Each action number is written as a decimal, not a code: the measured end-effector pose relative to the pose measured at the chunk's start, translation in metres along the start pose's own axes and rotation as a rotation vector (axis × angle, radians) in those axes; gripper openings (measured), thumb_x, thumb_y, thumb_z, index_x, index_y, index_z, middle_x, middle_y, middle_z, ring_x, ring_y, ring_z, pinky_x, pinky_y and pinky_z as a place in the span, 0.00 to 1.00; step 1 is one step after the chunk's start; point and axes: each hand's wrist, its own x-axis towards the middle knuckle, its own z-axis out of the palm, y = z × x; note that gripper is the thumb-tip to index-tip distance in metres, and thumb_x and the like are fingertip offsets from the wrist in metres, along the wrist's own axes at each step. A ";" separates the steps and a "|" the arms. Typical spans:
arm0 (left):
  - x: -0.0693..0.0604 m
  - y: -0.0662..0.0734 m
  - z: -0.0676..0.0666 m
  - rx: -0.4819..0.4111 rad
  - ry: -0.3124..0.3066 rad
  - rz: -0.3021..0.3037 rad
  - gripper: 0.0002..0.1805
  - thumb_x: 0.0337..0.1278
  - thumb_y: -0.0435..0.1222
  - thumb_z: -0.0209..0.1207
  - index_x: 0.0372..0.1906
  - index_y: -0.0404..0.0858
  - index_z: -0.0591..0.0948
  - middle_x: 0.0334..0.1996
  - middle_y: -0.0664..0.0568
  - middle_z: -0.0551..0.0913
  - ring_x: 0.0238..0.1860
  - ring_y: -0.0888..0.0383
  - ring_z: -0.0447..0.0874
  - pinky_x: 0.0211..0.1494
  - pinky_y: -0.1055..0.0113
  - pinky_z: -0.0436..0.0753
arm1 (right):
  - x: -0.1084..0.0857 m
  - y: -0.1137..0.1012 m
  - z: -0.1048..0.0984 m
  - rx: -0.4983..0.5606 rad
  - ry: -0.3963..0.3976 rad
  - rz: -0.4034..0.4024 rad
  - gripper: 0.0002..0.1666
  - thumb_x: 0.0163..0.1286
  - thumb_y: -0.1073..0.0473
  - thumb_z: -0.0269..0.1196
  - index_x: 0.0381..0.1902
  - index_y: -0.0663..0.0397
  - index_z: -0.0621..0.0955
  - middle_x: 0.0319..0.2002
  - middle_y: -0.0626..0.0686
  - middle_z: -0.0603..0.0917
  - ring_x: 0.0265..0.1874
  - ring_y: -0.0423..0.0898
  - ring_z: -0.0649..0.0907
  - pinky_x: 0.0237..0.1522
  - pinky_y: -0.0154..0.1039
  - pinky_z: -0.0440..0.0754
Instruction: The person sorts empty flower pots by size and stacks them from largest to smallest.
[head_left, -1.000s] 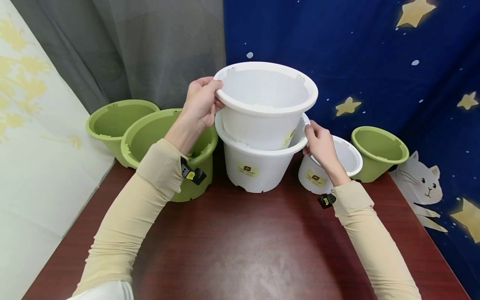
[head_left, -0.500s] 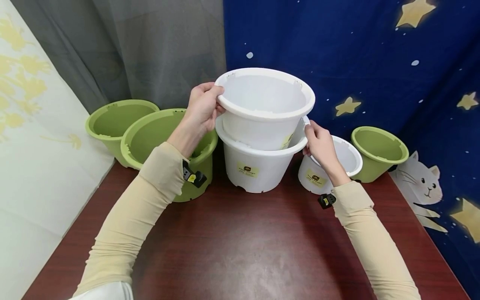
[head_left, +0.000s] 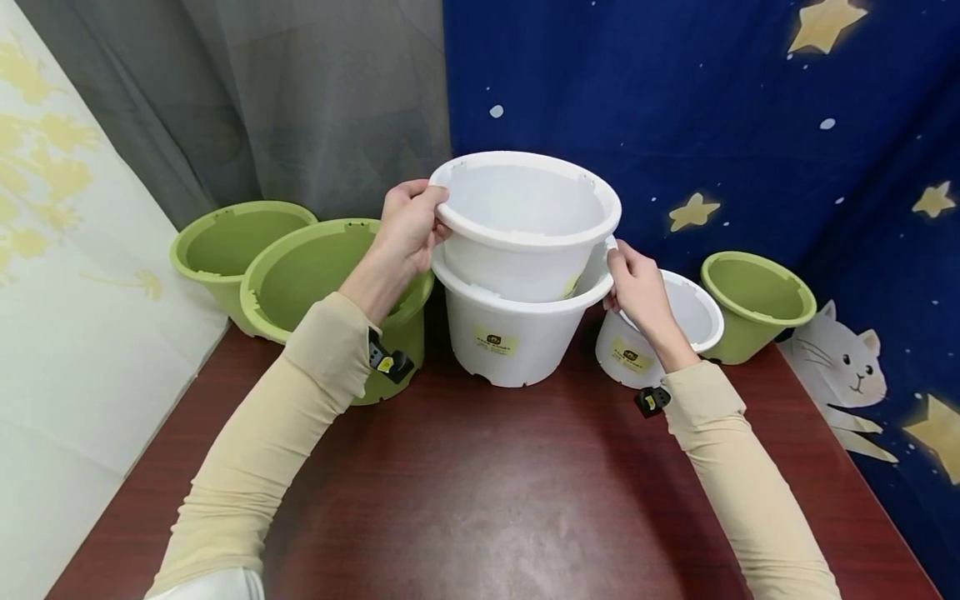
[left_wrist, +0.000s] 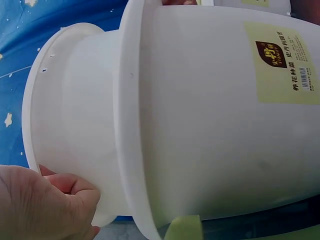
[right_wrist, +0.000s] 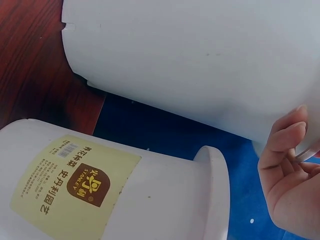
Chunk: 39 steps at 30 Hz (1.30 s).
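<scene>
My left hand grips the left rim of a white flower pot, its lower part down inside a larger white flower pot on the table. The inner pot leans a little, and its base is hidden. With my right hand I pinch the right rim of the larger pot. In the left wrist view, the left hand holds the inner pot's rim beside the larger pot's wall. The right wrist view has the right hand curled at the larger pot's rim.
A small white pot stands just right of the larger one, close under my right hand. Two green pots, one in front and one behind, are at left. Another green pot stands far right on the dark red table.
My left hand has lowered the inner white pot deeper into the larger one, its rim coming down and slightly left. The right hand keeps its hold on the larger pot's rim.
</scene>
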 end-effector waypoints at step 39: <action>-0.005 -0.015 -0.006 0.098 -0.043 -0.094 0.19 0.74 0.30 0.51 0.62 0.31 0.61 0.39 0.42 0.70 0.19 0.60 0.64 0.22 0.73 0.68 | -0.006 -0.004 0.008 0.053 0.053 0.046 0.26 0.83 0.50 0.41 0.57 0.58 0.80 0.16 0.50 0.73 0.13 0.37 0.70 0.16 0.30 0.69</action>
